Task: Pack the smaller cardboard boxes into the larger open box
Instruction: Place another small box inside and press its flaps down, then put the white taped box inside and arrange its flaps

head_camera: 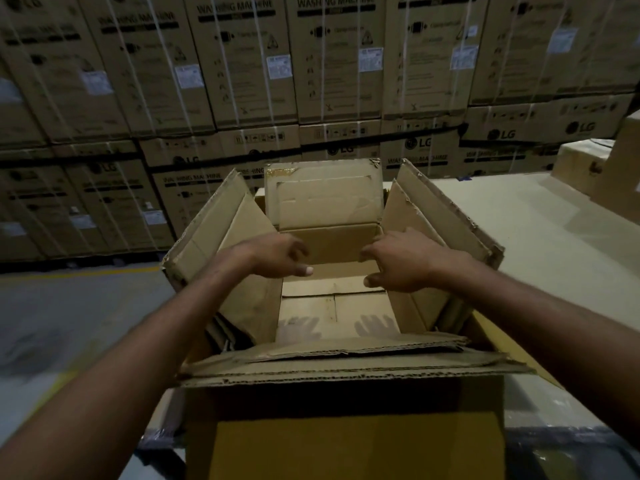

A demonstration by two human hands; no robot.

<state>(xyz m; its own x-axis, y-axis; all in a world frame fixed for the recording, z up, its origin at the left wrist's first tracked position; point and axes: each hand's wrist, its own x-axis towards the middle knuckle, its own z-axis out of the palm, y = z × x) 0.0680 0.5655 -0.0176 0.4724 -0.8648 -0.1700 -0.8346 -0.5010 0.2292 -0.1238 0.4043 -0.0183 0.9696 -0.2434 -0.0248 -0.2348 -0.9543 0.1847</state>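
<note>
A large open cardboard box (346, 424) stands right in front of me, its flaps spread outward. Nested inside it sits a smaller open box (332, 306), bare inner floor showing, with its own flaps standing up at the left, right and far side. My left hand (277, 256) hovers over the left inner flap, fingers curled and apart, holding nothing. My right hand (398, 261) hovers over the right inner flap in the same way, empty. Both hands cast shadows on the inner box floor.
The boxes rest on a pale flat surface (540, 230) that extends to the right. More light cardboard boxes (588, 168) stand at the far right. A wall of stacked washing machine cartons (242, 81) fills the background. Grey floor (69, 323) lies to the left.
</note>
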